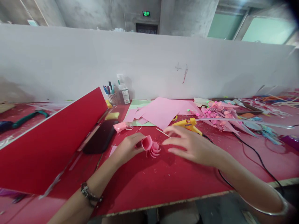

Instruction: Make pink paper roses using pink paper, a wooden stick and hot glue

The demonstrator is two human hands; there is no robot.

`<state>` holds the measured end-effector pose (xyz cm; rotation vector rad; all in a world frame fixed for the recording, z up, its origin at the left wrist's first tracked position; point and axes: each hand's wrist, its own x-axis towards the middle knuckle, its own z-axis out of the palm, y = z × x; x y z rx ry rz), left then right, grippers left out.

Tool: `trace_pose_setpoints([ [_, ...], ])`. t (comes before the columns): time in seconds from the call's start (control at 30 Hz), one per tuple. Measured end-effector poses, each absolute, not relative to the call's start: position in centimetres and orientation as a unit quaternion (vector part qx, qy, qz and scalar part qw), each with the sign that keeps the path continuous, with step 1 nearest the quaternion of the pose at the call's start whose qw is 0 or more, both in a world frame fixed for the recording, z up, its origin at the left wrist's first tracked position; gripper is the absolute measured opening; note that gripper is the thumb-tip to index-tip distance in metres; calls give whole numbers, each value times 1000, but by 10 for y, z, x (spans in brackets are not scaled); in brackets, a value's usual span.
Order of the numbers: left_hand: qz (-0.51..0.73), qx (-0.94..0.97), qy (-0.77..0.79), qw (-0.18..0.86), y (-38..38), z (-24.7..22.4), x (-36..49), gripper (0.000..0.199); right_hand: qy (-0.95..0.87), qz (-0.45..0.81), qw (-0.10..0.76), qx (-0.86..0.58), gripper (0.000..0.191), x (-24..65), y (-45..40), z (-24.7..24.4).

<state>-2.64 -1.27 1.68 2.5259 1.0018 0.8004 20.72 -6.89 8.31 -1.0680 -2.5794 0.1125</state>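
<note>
My left hand (130, 146) is closed around a rolled pink paper piece (147, 143) whose open mouth faces me. Curled, cut strips (154, 150) fan out from its right side. To the right, my right hand (187, 144) hovers with fingers spread and holds nothing. A thin pale stick (163, 133) lies just beyond its fingertips. Behind that hand rests a yellow glue gun (187, 123) with a clear glue stick (245, 121) reaching out to the right. Pink paper sheets (161, 112) are piled over a light green sheet at the back.
A red board (56, 140) leans upright on the left, near a dark phone-like slab (100, 137). A pen cup (112, 98) and bottle (124, 93) stand against the white partition (149, 65). Pink pompom decorations (218, 115) crowd the right; a black cord (257, 155) crosses there.
</note>
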Motion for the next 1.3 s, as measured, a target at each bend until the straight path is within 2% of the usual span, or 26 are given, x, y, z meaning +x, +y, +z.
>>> trace_pose_setpoints([
  [0.1,297,873,364,129,-10,15,-28,7,-866,69,177,-462,23,245,-76,77],
  [0.23,318,861,382,104,-7,15,-32,3,-792,108,88,-594,25,293,-77,55],
  [0.37,296,865,400,53,-4,16,-34,14,-714,93,175,-671,39,319,-55,27],
  [0.43,278,870,407,25,-4,15,-34,21,-710,81,202,-670,51,322,-39,16],
  [0.57,241,872,425,-26,-2,12,-37,32,-721,68,168,-669,29,318,-12,-1],
  [0.63,235,869,431,-52,-1,10,-40,32,-719,59,176,-669,26,314,-5,-4],
  [0.9,233,880,400,-109,3,9,-44,22,-702,-40,359,-614,26,272,-13,29],
  [1.0,220,883,404,-95,3,9,-43,18,-721,-29,345,-600,44,252,-24,31],
  [1.07,210,885,407,-84,2,9,-41,16,-724,-44,341,-598,50,243,-30,27],
  [1.3,171,892,404,-111,-5,17,-31,14,-760,-120,322,-552,44,232,-43,16],
])
